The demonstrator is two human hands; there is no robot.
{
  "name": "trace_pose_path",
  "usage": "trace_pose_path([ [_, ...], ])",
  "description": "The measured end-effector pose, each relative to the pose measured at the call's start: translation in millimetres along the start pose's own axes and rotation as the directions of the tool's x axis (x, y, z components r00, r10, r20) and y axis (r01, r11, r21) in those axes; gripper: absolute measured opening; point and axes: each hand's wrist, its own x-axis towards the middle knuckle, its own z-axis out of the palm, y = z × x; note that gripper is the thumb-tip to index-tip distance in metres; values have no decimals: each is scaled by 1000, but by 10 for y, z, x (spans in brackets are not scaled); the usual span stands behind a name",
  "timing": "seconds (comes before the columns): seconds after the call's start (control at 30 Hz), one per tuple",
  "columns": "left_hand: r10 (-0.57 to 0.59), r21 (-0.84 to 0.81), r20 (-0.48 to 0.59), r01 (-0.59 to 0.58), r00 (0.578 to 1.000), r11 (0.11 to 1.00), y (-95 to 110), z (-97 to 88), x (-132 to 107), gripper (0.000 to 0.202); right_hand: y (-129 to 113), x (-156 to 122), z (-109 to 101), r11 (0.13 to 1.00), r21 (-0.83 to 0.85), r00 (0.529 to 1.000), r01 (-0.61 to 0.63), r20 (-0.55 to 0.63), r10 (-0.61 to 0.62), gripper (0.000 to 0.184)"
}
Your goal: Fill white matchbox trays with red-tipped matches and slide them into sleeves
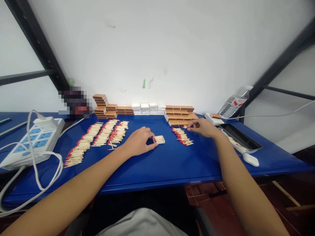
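On the table, a small white matchbox tray lies with red-tipped matches in it. The thumb and fingers of my left hand grip its left end. Farther right, my right hand pinches a few matches between thumb and fingertips; exactly how many is too small to tell. Just below them is a slanting pile of matches. Three long rows of matches lie left of my left hand, the outermost row stretching nearest to the front edge.
Brown matchboxes and white trays are stacked along the wall. A power strip with white cables occupies the left end. On the right are a plastic bottle, a black tray and a white earphone case.
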Motion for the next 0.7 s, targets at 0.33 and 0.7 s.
trace_pose_path([
  [0.33,4,7,5,-4,1000,1000,20,-4,-7,31,69,26,31,1000,-26,999,8,40,-7,48],
  [0.7,6,10,3,-6,1000,1000,22,-5,-8,28,69,25,32,999,-1,999,38,19,-38,50],
])
